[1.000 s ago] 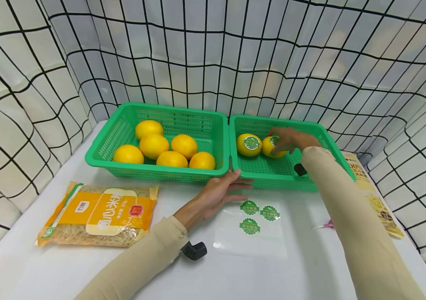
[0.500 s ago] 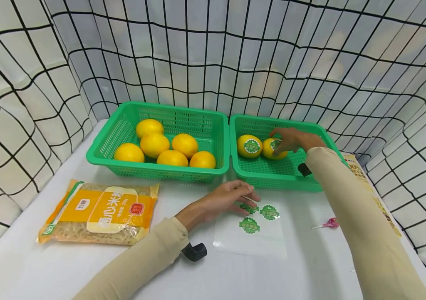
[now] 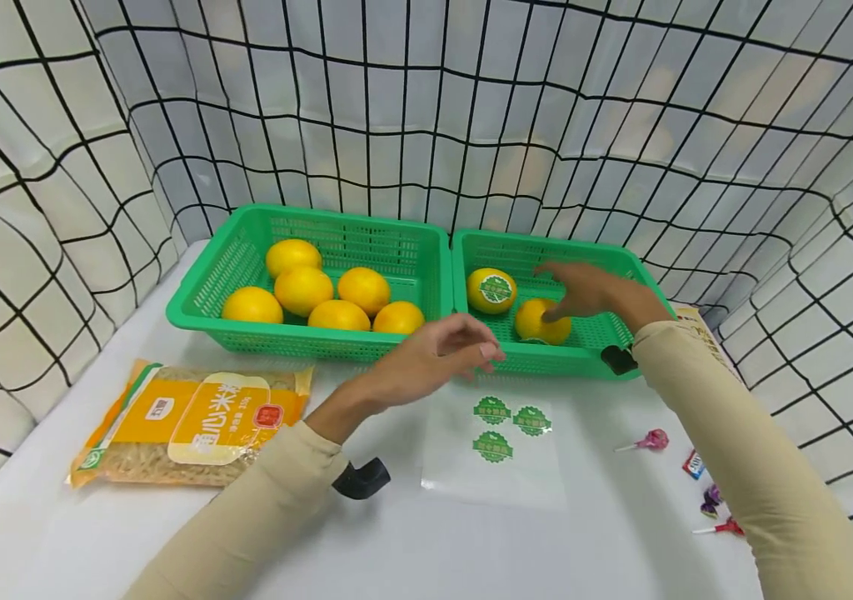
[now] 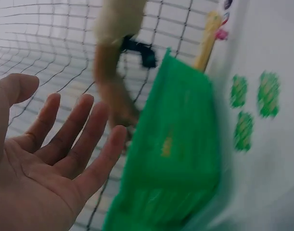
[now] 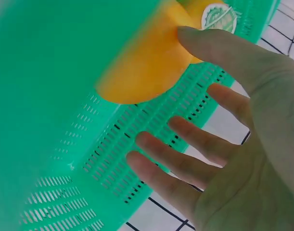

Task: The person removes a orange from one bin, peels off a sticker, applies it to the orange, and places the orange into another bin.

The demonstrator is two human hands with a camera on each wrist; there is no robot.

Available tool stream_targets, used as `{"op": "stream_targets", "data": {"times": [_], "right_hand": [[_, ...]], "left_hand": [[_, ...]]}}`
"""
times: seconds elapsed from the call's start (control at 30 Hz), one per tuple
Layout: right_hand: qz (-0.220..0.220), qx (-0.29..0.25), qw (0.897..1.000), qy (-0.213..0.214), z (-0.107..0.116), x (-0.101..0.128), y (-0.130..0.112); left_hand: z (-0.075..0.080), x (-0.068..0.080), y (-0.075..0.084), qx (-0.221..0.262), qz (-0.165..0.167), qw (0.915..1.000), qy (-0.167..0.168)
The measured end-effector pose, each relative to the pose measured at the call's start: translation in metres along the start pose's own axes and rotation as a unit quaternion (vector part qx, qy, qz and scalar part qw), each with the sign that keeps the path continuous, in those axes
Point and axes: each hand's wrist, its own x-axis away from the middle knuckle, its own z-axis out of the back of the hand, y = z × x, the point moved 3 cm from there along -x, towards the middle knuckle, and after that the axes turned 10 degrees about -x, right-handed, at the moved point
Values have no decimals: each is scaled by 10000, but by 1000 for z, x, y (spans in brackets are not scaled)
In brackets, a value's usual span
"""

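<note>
The right hand is now lifting away from the orange it was cupping half a second ago; that orange is sitting nearer in the right basket, with its green label no longer showing from the head view, so it looks as though it is being let go and is rolling. The fingers are spread and holding nothing, the thumb just brushing the orange's skin in the right wrist view. The left hand is rising off the bench, where it was resting beside the sticker sheet, and is hovering above the near rims of the baskets, fingers straight and loosely apart, empty. Three green stickers are lying unpeeled on the sheet. The right basket is holding two oranges: the one just released and a labelled orange to its far left. The left basket is holding six plain oranges with no labels showing. A noodle packet is lying at the near left.
</note>
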Motion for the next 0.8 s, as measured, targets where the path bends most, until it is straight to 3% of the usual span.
{"op": "stream_targets", "data": {"times": [0.17, 0.33, 0.4, 0.53, 0.8], "right_hand": [[218, 141, 9989, 398, -6, 16, -1], [698, -157, 9898, 1231, -15, 34, -15], [869, -429, 9834, 1534, -24, 41, -28], [1153, -899, 9706, 1911, -53, 50, -58], [1279, -938, 9572, 2421, -100, 39, -95]], "left_hand": [[53, 7, 6, -665, 20, 9940, 864], [108, 12, 0, -1154, 368, 9809, 1519], [126, 13, -3, -1386, 625, 9763, 1539], [147, 10, -9, -1852, 1112, 9688, 1213], [156, 8, -27, -2115, 1507, 9631, 700]]}}
